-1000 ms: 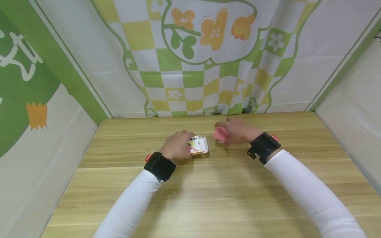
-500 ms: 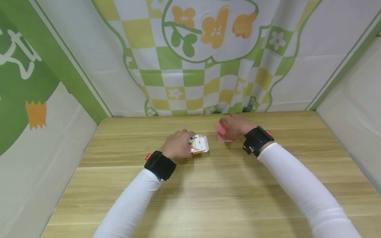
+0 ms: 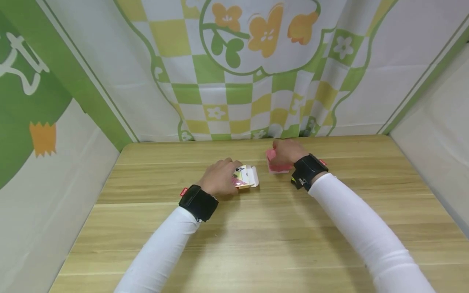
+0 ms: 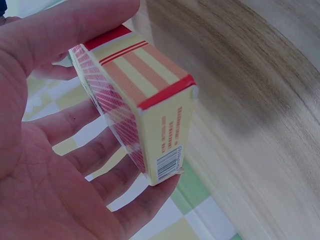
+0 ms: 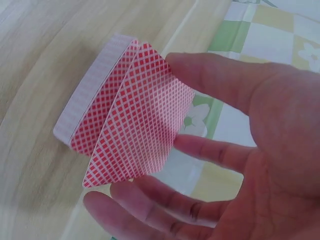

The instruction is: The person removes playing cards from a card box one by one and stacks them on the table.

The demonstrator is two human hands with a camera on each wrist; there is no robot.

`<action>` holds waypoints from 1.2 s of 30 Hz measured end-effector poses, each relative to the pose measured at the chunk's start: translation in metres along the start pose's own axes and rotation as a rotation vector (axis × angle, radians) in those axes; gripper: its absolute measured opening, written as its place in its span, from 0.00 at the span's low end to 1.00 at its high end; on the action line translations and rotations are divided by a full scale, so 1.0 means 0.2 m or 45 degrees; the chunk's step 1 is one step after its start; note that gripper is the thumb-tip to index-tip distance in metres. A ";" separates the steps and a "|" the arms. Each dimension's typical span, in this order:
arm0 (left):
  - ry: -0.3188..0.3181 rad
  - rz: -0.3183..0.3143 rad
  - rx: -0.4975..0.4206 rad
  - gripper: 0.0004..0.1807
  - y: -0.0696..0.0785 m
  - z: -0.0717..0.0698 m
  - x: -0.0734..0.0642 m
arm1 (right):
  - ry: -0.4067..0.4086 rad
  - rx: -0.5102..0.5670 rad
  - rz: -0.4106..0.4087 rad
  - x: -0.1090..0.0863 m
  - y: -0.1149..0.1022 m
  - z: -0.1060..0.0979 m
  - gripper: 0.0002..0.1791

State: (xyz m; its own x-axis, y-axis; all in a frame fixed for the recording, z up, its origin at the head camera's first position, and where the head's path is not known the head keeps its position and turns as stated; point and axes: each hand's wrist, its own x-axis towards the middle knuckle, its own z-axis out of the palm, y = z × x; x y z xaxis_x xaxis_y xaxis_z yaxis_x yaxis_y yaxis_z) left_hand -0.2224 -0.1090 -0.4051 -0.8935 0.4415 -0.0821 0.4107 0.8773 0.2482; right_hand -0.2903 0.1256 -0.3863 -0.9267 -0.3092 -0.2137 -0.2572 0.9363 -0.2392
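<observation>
head: left hand (image 3: 219, 177) holds card box (image 3: 242, 177), flap end open; right hand (image 3: 288, 151) at red-backed deck (image 3: 279, 169) on counter (image 3: 234, 248), right of box, apart | left wrist: grip pinching box, thumb against fingers, barcode end visible | right wrist: grip pinching patterned card (image 5: 142, 117) by its edges, tilted over deck

Left hand (image 3: 219, 178) here, fingers hiding one end of the card box (image 3: 242, 177), and the red print (image 4: 171, 131) above the lowest fingertip is too small to read! Right hand (image 3: 287, 150): the tilted card (image 5: 140, 120) between thumb and fingers covers part of the stack (image 5: 92, 102), its far face out of sight.
</observation>
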 end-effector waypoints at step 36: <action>-0.006 0.004 -0.026 0.42 0.00 0.01 0.00 | 0.099 -0.006 0.144 0.07 -0.02 0.09 0.32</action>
State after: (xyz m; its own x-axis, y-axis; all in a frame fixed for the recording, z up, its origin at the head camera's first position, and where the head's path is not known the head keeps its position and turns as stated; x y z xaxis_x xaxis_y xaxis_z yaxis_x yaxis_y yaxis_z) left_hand -0.2229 -0.1091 -0.4073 -0.8914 0.4451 -0.0855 0.4096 0.8719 0.2683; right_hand -0.2971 0.1149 -0.4050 -0.9682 -0.1881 -0.1652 -0.1510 0.9652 -0.2136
